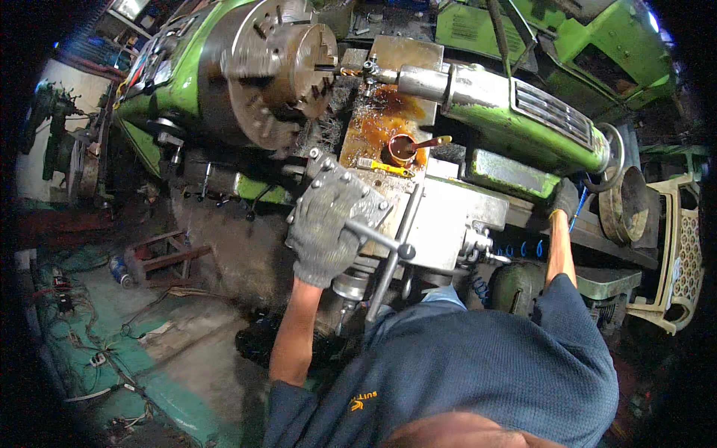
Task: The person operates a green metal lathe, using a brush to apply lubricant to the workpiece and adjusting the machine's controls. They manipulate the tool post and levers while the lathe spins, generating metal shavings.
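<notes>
My left hand, in a grey glove, lies spread over the bolted square tool post beside its lever handle. My right hand, in a dark glove, is curled against the end of the tailstock base, below the handwheel; what its fingers grip is hidden. The lathe chuck looks blurred, as if turning. A drill bit points from the tailstock quill into the round workpiece at the chuck.
A cup of dark liquid with a brush handle stands on the oily, chip-strewn plate. A yellow-handled brush lies beside it. At right are a metal ring and plastic chair. Cables trail across the floor.
</notes>
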Tool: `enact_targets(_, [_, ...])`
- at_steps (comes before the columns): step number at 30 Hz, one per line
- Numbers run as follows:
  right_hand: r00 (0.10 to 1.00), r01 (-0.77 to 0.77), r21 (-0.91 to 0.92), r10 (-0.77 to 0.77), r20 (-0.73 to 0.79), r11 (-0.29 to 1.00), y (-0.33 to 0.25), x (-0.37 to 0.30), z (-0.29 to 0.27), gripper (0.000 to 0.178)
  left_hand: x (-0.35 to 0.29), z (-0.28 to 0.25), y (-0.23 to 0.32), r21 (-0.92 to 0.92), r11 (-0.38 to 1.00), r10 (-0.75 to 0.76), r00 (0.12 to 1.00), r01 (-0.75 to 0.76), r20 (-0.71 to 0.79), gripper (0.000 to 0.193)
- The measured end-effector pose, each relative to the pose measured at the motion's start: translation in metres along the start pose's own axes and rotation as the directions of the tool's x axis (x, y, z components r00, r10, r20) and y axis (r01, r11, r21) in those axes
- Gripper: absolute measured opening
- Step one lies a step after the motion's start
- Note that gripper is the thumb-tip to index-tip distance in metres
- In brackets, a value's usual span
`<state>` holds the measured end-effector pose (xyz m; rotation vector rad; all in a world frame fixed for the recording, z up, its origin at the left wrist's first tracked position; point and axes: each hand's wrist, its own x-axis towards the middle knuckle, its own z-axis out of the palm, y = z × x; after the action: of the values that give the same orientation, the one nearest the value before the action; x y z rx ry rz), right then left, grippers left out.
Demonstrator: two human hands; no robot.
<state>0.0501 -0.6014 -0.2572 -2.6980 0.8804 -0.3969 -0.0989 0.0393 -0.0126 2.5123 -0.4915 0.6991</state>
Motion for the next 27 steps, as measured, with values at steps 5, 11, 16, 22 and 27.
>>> enact_targets(5, [0.983, 0.179, 0.530, -0.137, -0.119, 0.829, -0.137, -0.125, -0.115, 0.036, -0.026, -0.027, 0.015, 0.025, 0.998, -0.050, 0.995, 0.053, -0.081, 0.051])
enact_targets(11, [0.766, 0.354, 0.781, -0.638, 0.074, 0.515, -0.278, -0.270, -0.223, 0.032, -0.199, -0.045, -0.027, 0.015, 0.882, -0.461, 0.869, 0.471, -0.182, 0.042])
enact_targets(16, [0.561, 0.732, 0.434, -0.826, 0.055, 0.526, -0.355, -0.360, -0.241, 0.029, -0.455, -0.018, -0.085, 0.276, 0.367, -0.841, 0.191, 0.888, 0.505, 0.040])
enact_targets(22, [0.506, 0.856, 0.026, -0.847, 0.162, 0.516, -0.392, -0.371, -0.237, 0.044, -0.687, -0.006, -0.031, 0.539, 0.441, -0.712, -0.086, 0.717, 0.697, 0.035])
enact_targets(27, [0.548, 0.833, -0.047, -0.810, 0.211, 0.551, -0.394, -0.376, -0.240, 0.048, -0.724, -0.019, -0.007, 0.515, 0.359, -0.704, -0.136, 0.779, 0.697, 0.032])
